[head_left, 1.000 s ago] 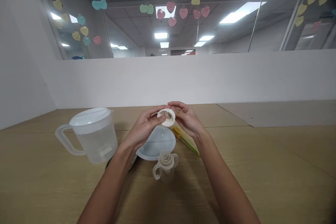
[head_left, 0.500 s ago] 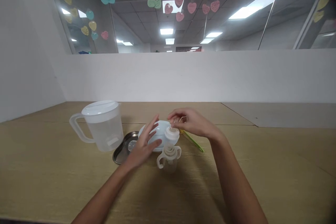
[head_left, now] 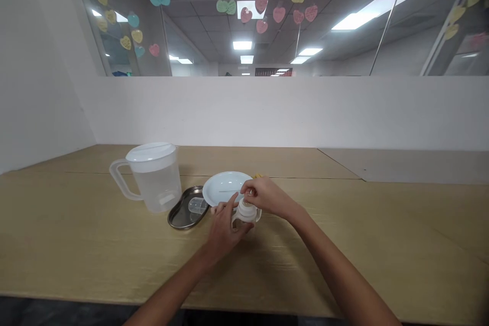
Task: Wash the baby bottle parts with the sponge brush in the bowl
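A small baby bottle with two side handles stands on the table in front of me. My left hand is closed around its left side, with the thumb in front and the fingers behind. On the bottle's mouth sits a white nipple cap. From above, my right hand pinches the nipple at its top. How far the cap is seated on the bottle I cannot tell. Just behind my hands is a white bowl.
To the left, a metal kidney tray carries a small clear cup. Beyond it stands a lidded clear jug with liquid inside. A yellow piece shows behind my right hand. A white wall rises behind the table.
My right hand has brought the nipple cap down onto the bottle. The left hand, open beside it before, has closed on the bottle. The green handle is now hidden behind the right hand.
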A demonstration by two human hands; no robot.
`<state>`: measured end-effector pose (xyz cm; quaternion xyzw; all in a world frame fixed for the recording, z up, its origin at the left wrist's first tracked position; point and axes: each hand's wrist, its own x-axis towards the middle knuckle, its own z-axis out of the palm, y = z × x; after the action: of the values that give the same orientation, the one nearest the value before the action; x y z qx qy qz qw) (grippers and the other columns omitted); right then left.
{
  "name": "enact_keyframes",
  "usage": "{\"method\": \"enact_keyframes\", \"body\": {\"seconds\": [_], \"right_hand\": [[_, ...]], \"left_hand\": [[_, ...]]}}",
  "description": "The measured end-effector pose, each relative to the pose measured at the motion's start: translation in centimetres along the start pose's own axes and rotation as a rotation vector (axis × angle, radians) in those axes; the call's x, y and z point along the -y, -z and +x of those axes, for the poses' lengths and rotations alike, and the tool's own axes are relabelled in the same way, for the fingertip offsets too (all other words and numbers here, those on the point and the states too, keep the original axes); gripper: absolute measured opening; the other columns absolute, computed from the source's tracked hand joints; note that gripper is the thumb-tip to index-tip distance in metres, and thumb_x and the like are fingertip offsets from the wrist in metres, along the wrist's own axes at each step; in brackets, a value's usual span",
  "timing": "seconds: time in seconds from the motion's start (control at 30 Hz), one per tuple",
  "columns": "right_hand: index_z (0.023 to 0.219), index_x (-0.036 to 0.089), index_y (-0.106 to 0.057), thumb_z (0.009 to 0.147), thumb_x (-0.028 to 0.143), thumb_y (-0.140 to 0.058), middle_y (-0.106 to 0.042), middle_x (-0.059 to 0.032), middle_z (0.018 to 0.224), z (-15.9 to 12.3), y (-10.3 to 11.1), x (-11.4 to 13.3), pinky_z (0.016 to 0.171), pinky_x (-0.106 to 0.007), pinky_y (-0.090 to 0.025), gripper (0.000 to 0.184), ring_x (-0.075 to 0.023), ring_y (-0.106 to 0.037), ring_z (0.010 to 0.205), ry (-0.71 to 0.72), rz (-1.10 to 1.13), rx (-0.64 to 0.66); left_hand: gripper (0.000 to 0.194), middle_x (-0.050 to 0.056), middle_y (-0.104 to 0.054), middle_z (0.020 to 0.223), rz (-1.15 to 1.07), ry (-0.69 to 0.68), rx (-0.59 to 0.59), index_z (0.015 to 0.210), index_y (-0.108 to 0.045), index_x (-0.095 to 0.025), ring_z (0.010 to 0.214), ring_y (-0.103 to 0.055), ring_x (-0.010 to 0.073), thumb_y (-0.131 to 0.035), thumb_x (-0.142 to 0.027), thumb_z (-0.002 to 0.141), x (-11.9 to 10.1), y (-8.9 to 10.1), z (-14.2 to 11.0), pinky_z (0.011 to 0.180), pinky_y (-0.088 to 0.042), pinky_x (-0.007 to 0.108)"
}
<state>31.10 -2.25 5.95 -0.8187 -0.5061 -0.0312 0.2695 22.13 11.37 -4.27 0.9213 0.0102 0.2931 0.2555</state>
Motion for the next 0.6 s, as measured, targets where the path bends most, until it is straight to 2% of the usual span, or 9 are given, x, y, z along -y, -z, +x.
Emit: {"method": "enact_keyframes", "body": {"seconds": [0.1, 0.17, 0.27, 0.37, 0.43, 0.5, 0.6], "right_hand": [[0.090, 0.014, -0.065, 0.083, 0.024, -0.051, -0.067, -0.0081, 0.081, 0.0, -1.1, 0.6, 0.061, -0.024, -0.037, 0.018, -0.0174, -0.060, 0.075, -0.090, -0.251, -0.028], [0.092, 0.012, -0.064, 0.088, 0.023, -0.044, -0.067, -0.0136, 0.085, 0.2, -1.9, 1.3, 0.062, -0.026, -0.037, 0.023, -0.0210, -0.062, 0.078, -0.153, -0.358, -0.037], [0.097, 0.010, -0.062, 0.092, 0.025, -0.039, -0.067, -0.0175, 0.085, 0.4, -2.4, 2.4, 0.062, -0.028, -0.037, 0.028, -0.0240, -0.063, 0.080, -0.204, -0.396, -0.045], [0.106, 0.013, -0.060, 0.093, 0.045, -0.035, -0.067, -0.0147, 0.083, -0.6, -1.4, 2.5, 0.060, -0.028, -0.036, 0.042, -0.0246, -0.063, 0.081, -0.229, -0.369, -0.100], [0.113, 0.016, -0.056, 0.092, 0.053, -0.028, -0.068, -0.0108, 0.079, -2.2, -0.4, 1.6, 0.059, -0.027, -0.035, 0.052, -0.0229, -0.064, 0.078, -0.269, -0.322, -0.176], [0.109, 0.017, -0.057, 0.094, 0.051, -0.022, -0.068, -0.0091, 0.078, -4.4, -0.1, -0.3, 0.058, -0.026, -0.034, 0.051, -0.0207, -0.064, 0.073, -0.338, -0.306, -0.212], [0.087, 0.016, -0.062, 0.095, 0.043, -0.024, -0.067, -0.0102, 0.072, -8.0, -1.8, -4.3, 0.055, -0.025, -0.035, 0.048, -0.0211, -0.065, 0.068, -0.496, -0.374, -0.098]], "left_hand": [[0.072, 0.012, -0.061, 0.107, 0.023, -0.024, -0.021, 0.134, -0.038, -0.018, 0.096, -0.051, 0.0275, -0.054, -0.058, 0.077, 0.2, -0.5, -0.4, 0.082, -0.033, 0.040], [0.069, 0.012, -0.060, 0.106, 0.036, -0.034, -0.040, 0.132, -0.040, -0.018, 0.095, -0.051, 0.0275, -0.053, -0.059, 0.078, 0.3, -0.8, -0.6, 0.081, -0.032, 0.039], [0.067, 0.012, -0.061, 0.104, 0.047, -0.044, -0.064, 0.131, -0.042, -0.017, 0.094, -0.051, 0.0277, -0.051, -0.058, 0.079, 0.3, -0.9, -0.7, 0.080, -0.033, 0.039], [0.065, 0.013, -0.061, 0.102, 0.056, -0.059, -0.070, 0.128, -0.045, -0.015, 0.094, -0.051, 0.0282, -0.052, -0.057, 0.079, 0.1, -0.7, -0.7, 0.081, -0.033, 0.039], [0.063, 0.014, -0.061, 0.103, 0.056, -0.063, -0.072, 0.126, -0.046, -0.015, 0.094, -0.051, 0.0280, -0.053, -0.056, 0.079, -0.1, -0.5, -0.6, 0.083, -0.033, 0.040], [0.061, 0.013, -0.061, 0.104, 0.050, -0.063, -0.069, 0.126, -0.046, -0.015, 0.094, -0.051, 0.0275, -0.053, -0.054, 0.080, -0.2, -0.4, -0.6, 0.083, -0.033, 0.040], [0.057, 0.013, -0.060, 0.108, 0.040, -0.100, -0.072, 0.125, -0.046, -0.015, 0.095, -0.050, 0.0269, -0.054, -0.050, 0.080, 0.2, -0.6, -0.7, 0.083, -0.035, 0.040]]}}
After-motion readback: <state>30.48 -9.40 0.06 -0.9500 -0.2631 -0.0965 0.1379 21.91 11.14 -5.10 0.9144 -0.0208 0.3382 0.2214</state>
